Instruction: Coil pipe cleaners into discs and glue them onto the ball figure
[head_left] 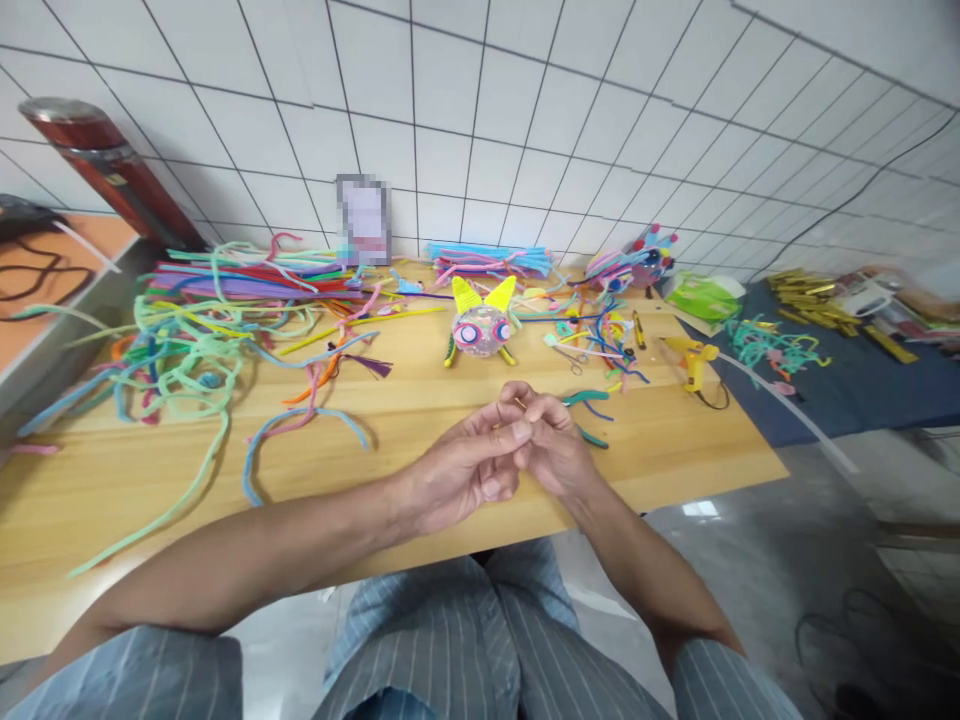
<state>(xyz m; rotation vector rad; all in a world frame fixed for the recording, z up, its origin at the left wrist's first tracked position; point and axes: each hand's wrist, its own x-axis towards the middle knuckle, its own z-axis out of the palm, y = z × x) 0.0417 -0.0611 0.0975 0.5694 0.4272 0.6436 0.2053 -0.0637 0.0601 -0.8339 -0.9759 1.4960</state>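
My left hand (465, 465) and my right hand (556, 445) meet over the front of the wooden table (660, 450). Both are closed, fingertips pinched against each other; whatever lies between them is too small or hidden to make out. Just beyond stands a round, clear-bodied craft animal (491, 340) with yellow pointed ears, pink and blue ring eyes and dark green-yellow feet. Beside my right hand lies a tool with teal handles (589, 397), partly hidden behind the fingers. A blue pipe cleaner (259, 440) curves on the table to the left of my left hand.
Tangled pale green pipe cleaners (206, 350) and bundled coloured ones (247, 283) fill the left side. A yellow glue gun (694, 365) with a glue stick sits at the right edge. Small scissors (577, 365) lie among scraps. A red-brown flask (112, 175) stands back left.
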